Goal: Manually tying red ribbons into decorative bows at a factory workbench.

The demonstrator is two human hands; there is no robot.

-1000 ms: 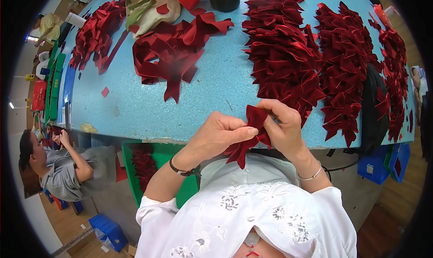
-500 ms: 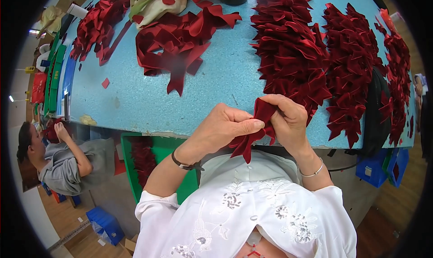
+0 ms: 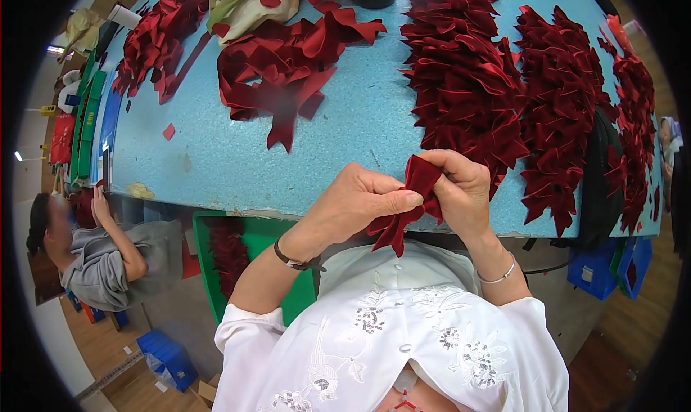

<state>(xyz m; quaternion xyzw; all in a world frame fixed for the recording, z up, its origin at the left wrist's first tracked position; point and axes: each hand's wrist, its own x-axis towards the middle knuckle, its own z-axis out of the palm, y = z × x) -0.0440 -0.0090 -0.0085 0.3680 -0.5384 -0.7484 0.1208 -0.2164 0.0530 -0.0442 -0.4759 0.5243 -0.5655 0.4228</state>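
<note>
A dark red velvet bow (image 3: 422, 173) is held between my two hands, just over the near edge of the blue table (image 3: 345, 117). My left hand (image 3: 363, 199) pinches its middle, with the thumb lying across the front. Against the bow's right side, my right hand (image 3: 464, 192) has its fingers curled and pressed together on the fabric. One loop stands up above the fingers, and the pointed tails hang below them. Part of the bow is hidden behind the fingers.
Long rows of finished red bows (image 3: 461, 73) lie to the right, with a black bag (image 3: 601, 174) among them. Loose red ribbon strips (image 3: 277, 73) are heaped at the back left. Below the table edge stands a green bin (image 3: 270, 243). A co-worker (image 3: 108, 257) sits at the left.
My hands stay almost in place, and the bow's tails have shifted slightly to the right. At the left, the co-worker's raised hand has moved a little.
</note>
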